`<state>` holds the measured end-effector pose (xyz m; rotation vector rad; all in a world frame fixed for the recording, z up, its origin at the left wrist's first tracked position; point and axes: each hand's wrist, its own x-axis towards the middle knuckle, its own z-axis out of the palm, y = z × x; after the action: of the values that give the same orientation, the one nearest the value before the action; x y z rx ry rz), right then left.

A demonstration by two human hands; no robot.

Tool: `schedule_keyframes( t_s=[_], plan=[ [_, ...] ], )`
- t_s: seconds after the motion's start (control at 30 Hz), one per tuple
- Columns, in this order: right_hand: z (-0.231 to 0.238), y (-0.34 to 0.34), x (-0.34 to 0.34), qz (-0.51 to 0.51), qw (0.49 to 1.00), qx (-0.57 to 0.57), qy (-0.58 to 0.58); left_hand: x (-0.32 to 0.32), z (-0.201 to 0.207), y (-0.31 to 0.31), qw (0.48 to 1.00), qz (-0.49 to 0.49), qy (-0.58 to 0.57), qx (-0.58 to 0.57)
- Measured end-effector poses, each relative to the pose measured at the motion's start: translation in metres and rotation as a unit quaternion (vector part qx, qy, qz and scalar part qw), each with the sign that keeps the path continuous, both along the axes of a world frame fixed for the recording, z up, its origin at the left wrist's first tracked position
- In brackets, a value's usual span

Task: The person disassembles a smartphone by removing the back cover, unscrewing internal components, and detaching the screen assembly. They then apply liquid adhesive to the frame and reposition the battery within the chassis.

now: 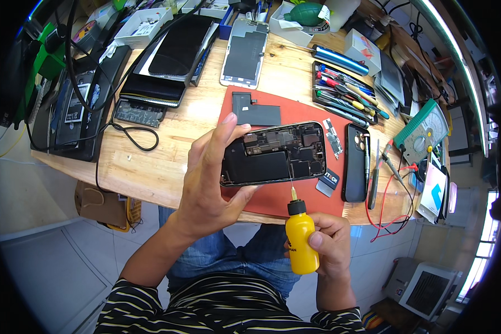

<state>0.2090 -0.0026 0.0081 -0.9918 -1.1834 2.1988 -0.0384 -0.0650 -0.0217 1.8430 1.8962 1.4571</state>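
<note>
My left hand (206, 181) grips an opened smartphone (259, 167) by its left end, fingers over the far edge and thumb below. Its dark battery and circuit boards face up. In my right hand (331, 239) is a yellow squeeze bottle (301, 242) with a black cap and a thin needle tip. The needle points away from me and meets the phone's near edge beside the battery; whether it touches is too small to tell. Under the phone lies a red mat (250, 205), with a loose black phone battery (265, 115) beyond and a small metal plate (333, 138) to the right.
Right of the mat are a black phone case (353, 183), a screwdriver tray (339, 92) and a green-edged multimeter (423, 136) with red and black leads. Stacked phones (181, 44) and a looped black cable (142, 146) lie left. A phone panel (244, 55) lies at the back.
</note>
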Motion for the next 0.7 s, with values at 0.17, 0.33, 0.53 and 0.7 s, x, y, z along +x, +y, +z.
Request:
schedule_keyframes(
  t_s=[0.17,0.33,0.53,0.7],
  plan=[
    [0.0038,-0.0007,-0.0008,-0.001,1.0,-0.02,0.001,-0.0007,-0.0003,0.0007,1.0,-0.01,-0.003,0.0],
    [0.0078,-0.0007,-0.0032,0.002,0.999,-0.033,-0.024,-0.0006,-0.0002,0.0005,1.0,-0.014,-0.005,-0.003],
    [0.0095,-0.0008,-0.0046,0.0,0.999,-0.034,-0.023,-0.0007,-0.0003,0.0006,1.0,-0.019,-0.011,-0.002],
    [0.01,-0.0015,-0.0041,0.0,0.999,-0.033,-0.029,-0.0006,-0.0008,0.0008,1.0,-0.021,-0.012,0.001]
  ],
)
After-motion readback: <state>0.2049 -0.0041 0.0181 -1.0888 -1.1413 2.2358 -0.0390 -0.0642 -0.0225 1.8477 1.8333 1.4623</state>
